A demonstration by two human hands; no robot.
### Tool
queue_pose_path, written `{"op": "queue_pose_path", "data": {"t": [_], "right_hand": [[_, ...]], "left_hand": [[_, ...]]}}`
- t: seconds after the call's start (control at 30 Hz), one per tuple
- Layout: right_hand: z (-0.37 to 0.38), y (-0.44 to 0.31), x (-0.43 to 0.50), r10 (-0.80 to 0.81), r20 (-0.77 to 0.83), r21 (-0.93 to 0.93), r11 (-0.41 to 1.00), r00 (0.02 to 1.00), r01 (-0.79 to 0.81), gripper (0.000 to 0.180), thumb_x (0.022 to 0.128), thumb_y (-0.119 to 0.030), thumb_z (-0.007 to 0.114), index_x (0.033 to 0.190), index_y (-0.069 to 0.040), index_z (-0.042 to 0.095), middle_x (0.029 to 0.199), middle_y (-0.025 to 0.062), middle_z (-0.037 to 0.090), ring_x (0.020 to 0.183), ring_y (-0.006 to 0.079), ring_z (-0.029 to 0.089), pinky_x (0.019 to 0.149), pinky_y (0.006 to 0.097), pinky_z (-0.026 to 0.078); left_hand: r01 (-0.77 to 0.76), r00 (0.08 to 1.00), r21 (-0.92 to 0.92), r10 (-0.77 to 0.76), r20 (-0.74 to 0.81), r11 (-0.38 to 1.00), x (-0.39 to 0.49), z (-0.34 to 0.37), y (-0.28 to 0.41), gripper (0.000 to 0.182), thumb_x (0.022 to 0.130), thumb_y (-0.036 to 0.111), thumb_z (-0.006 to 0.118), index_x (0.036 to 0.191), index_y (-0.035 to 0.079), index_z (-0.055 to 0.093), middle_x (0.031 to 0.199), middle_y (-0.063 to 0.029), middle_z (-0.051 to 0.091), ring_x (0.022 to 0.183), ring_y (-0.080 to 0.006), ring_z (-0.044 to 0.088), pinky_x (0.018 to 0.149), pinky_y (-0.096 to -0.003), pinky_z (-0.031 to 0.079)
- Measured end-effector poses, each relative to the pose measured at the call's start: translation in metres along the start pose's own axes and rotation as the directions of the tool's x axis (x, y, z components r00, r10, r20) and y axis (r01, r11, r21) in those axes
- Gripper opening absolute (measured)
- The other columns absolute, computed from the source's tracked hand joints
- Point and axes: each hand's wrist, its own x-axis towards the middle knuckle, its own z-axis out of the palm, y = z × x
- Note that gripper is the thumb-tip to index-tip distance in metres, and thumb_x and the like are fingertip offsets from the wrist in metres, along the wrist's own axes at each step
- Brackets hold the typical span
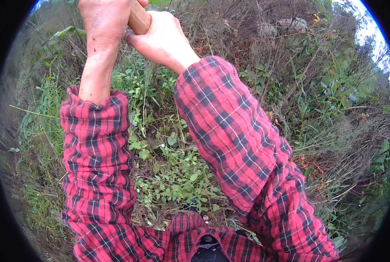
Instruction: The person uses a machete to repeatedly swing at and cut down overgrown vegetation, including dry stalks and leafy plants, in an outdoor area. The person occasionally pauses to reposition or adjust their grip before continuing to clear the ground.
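At the top left of the view both my arms reach forward in red and black plaid sleeves. My left hand (pixel 105 24) is closed on a wooden handle (pixel 139 19), its back towards me. Just right of it and a little lower, my right hand (pixel 162 37) is wrapped round the butt end of the same handle. The handle runs up and to the left out of the picture, so whatever is at its far end is hidden.
Leafy green weeds (pixel 182 177) cover the ground between my arms. Dry, tangled brush (pixel 227 29) stands ahead and to the right, with a pale rock-like lump (pixel 293 23) in it. Taller grass (pixel 42 111) grows on the left. Thin reddish stems (pixel 313 165) lie at the right.
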Motion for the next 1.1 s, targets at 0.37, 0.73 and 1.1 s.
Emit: {"op": "queue_pose_path", "data": {"t": [0.37,0.73,1.1], "right_hand": [[0.055,0.174,-0.429,0.827,0.533,0.697,-0.55,-0.181,-0.46,0.015,0.081,-0.012,0.05,0.093,-0.002,0.051,0.077,0.0058,0.06,0.068,0.0192,0.06,0.06,0.0323,0.053],[-0.084,0.031,-0.539,0.622,0.702,0.409,-0.751,-0.347,-0.518,0.007,0.083,-0.013,0.05,0.08,-0.008,0.046,0.059,-0.0027,0.046,0.047,0.0069,0.043,0.036,0.0202,0.029],[-0.196,-0.044,-0.612,0.93,0.325,-0.565,0.336,0.172,-0.754,0.043,0.073,-0.034,0.061,0.101,-0.005,0.046,0.075,0.0212,0.06,0.069,0.0389,0.059,0.062,0.0459,0.047]], "left_hand": [[0.574,-0.416,0.808,-0.804,0.425,0.13,-0.52,-0.043,-0.187,0.031,0.067,0.018,0.065,0.083,-0.006,0.057,0.073,-0.0178,0.059,0.065,-0.0268,0.061,0.053,-0.0335,0.049],[0.581,-0.809,0.44,-0.429,0.401,-0.685,-0.617,-0.065,-0.017,0.016,0.073,0.011,0.062,0.084,0.003,0.055,0.068,-0.009,0.057,0.062,-0.0222,0.057,0.059,-0.0369,0.05],[0.676,-0.556,-0.283,-0.722,0.411,-0.681,-0.531,-0.038,-0.02,0.025,0.078,0.02,0.062,0.072,0.012,0.04,0.054,-0.0005,0.041,0.048,-0.0192,0.046,0.052,-0.038,0.044]]}}
